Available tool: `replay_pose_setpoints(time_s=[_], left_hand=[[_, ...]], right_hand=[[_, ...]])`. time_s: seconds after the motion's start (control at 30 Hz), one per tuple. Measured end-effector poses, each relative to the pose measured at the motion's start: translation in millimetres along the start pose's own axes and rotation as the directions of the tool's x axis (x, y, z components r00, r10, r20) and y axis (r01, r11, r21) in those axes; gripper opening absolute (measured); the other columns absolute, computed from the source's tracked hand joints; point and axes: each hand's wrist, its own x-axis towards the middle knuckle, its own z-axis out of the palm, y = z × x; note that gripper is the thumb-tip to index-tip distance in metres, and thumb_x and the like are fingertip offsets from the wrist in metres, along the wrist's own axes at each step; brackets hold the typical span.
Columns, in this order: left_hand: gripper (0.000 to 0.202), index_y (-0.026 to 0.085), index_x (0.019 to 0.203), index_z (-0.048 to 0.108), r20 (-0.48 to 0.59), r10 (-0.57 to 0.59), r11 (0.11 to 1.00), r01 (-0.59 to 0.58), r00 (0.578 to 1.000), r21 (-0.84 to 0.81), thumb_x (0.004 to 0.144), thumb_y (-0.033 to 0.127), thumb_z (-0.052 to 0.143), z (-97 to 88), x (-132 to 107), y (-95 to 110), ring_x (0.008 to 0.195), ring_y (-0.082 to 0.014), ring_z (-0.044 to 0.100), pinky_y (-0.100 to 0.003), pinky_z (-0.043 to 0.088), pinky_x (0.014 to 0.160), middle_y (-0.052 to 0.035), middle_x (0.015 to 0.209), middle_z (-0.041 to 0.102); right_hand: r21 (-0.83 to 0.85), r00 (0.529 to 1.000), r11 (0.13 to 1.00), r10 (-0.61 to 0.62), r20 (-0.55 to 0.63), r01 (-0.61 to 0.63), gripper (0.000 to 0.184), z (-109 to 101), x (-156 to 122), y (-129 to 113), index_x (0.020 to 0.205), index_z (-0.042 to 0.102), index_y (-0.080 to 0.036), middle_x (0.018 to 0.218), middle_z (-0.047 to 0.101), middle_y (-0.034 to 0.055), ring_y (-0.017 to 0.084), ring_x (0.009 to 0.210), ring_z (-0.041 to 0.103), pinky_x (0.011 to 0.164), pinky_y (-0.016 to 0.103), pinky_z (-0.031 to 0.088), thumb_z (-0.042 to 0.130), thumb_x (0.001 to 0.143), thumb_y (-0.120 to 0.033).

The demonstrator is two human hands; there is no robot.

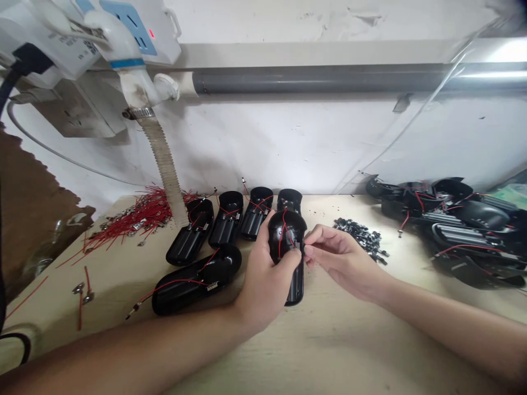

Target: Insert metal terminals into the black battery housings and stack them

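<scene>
My left hand (263, 277) is wrapped round a black plastic housing (295, 291) with a rounded, hollow upper end and a long lower body. Red wires run inside its upper end, and a small pale connector sits by my left thumb. At the housing's right edge, my right hand (348, 262) pinches thumb against forefinger; whatever is between the fingertips is too small or hidden to make out. Similar housings with red wires, such as this one (225, 219), stand in a row behind. Another housing (177, 296) lies sideways beside my left forearm.
Red wires (144, 214) with metal ends are heaped at the back left. Small black parts (362, 238) form a pile right of centre, and more black housings (469, 219) are stacked at far right. A corrugated hose (162, 159) comes down to the table near the row.
</scene>
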Motion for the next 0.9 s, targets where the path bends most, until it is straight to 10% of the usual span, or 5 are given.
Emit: replay_pose_setpoints(time_s=[0.33, 0.57, 0.9], left_hand=[[0.051, 0.023, 0.124, 0.051, 0.133, 0.102, 0.981, -0.122, 0.986, 0.149, 0.084, 0.02, 0.082, -2.4, -3, -5, 0.093, -0.0196, 0.063, -0.036, 0.055, 0.083, -0.0013, 0.105, 0.064], [0.052, 0.022, 0.126, 0.052, 0.23, 0.139, 0.973, -0.176, 0.963, 0.148, 0.083, 0.021, 0.081, -2.5, -2, 0, 0.105, -0.0257, 0.07, -0.042, 0.058, 0.089, -0.0058, 0.116, 0.071], [0.044, 0.022, 0.121, 0.056, 0.276, 0.19, 0.967, -0.229, 0.942, 0.115, 0.081, 0.015, 0.074, -2.0, -3, 5, 0.107, -0.0251, 0.07, -0.043, 0.058, 0.091, -0.0047, 0.116, 0.071]], right_hand=[[0.062, 0.983, 0.998, -0.012, 0.181, 0.0, 0.019, -10, 1, -2, 0.094, 0.07, -0.019, 0.09, 0.072, -0.0005, 0.009, 0.079, 0.066, 0.073, 0.02, 0.053, 0.089, 0.094, -0.023], [0.049, 0.967, 0.999, -0.005, 0.257, -0.007, 0.049, -15, 2, 0, 0.13, 0.06, -0.025, 0.112, 0.075, 0.0032, 0.013, 0.095, 0.07, 0.083, 0.025, 0.056, 0.091, 0.092, -0.023], [0.03, 0.961, 0.998, 0.039, 0.275, -0.05, 0.056, -17, 4, -5, 0.133, 0.061, -0.029, 0.113, 0.067, 0.001, 0.016, 0.1, 0.069, 0.086, 0.027, 0.058, 0.094, 0.087, -0.025]])
